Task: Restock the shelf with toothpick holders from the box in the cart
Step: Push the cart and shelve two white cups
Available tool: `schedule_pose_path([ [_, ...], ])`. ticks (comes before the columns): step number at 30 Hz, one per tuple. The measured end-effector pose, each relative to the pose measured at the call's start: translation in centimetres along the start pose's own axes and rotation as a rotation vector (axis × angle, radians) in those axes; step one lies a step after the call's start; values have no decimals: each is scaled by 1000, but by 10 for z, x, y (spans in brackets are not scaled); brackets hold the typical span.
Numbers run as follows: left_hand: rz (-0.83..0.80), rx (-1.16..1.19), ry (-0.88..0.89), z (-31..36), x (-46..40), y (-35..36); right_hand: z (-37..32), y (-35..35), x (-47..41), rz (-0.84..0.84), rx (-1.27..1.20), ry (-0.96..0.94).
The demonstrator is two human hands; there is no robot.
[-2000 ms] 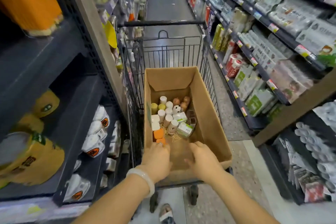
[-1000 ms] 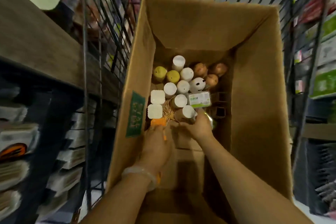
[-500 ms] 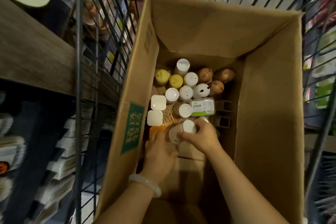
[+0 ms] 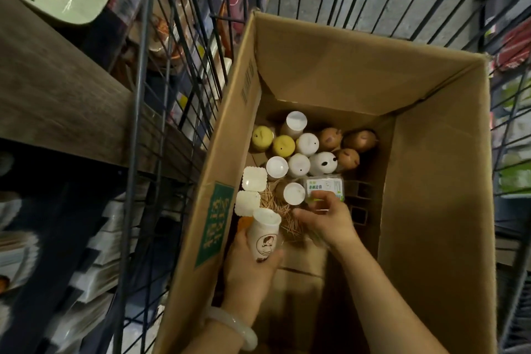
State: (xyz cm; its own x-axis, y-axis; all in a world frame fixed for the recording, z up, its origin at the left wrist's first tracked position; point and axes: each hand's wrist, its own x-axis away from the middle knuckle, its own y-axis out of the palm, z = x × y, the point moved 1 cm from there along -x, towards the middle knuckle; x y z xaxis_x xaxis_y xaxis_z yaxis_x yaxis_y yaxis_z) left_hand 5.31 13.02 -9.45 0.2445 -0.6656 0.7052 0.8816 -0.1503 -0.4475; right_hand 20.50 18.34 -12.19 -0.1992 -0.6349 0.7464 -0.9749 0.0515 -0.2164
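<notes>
Down inside the cardboard box (image 4: pixel 439 181) in the cart, my left hand (image 4: pixel 250 264) grips one white toothpick holder (image 4: pixel 263 236); my right hand (image 4: pixel 327 220), fingers loosely spread, reaches among loose toothpicks (image 4: pixel 280 207) and could topple the upright holders (image 4: pixel 298 165).

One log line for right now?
left hand: grips white cylindrical toothpick holder | right hand: reaching over loose toothpicks | brown cardboard box: holders remain

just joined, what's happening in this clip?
A person is reaching into a cardboard box that sits in a wire cart. The left hand holds a white toothpick holder upright. The right hand reaches toward another holder among spilled toothpicks. More holders stand behind.
</notes>
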Motion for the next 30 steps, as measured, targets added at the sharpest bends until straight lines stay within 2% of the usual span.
schedule_pose_path([
  [2, 26, 23, -42, 0, -3, 1, 10, 13, -15, 81, 208, -55],
  [5, 53, 52, -80, -1, -7, 1, 28, 38, -33, 103, 344, -139],
  [9, 73, 88, -80, 0, -6, 1, 32, 51, -47, 278, 404, -126],
  [13, 61, 90, -54, 4, -5, -1, 28, 46, -42, 338, 353, -195],
  [18, 22, 68, -29, 9, 1, -6, 26, 38, -38, 186, 491, -286],
  [22, 16, 48, -20, 7, 3, -6, 15, 52, -45, 253, 327, -241],
  [27, 23, 0, -27, 5, -1, -5, 19, 57, -48, 228, 501, -256],
  [30, 14, -3, -29, 6, -3, -4, 16, 51, -35, 180, 364, -278],
])
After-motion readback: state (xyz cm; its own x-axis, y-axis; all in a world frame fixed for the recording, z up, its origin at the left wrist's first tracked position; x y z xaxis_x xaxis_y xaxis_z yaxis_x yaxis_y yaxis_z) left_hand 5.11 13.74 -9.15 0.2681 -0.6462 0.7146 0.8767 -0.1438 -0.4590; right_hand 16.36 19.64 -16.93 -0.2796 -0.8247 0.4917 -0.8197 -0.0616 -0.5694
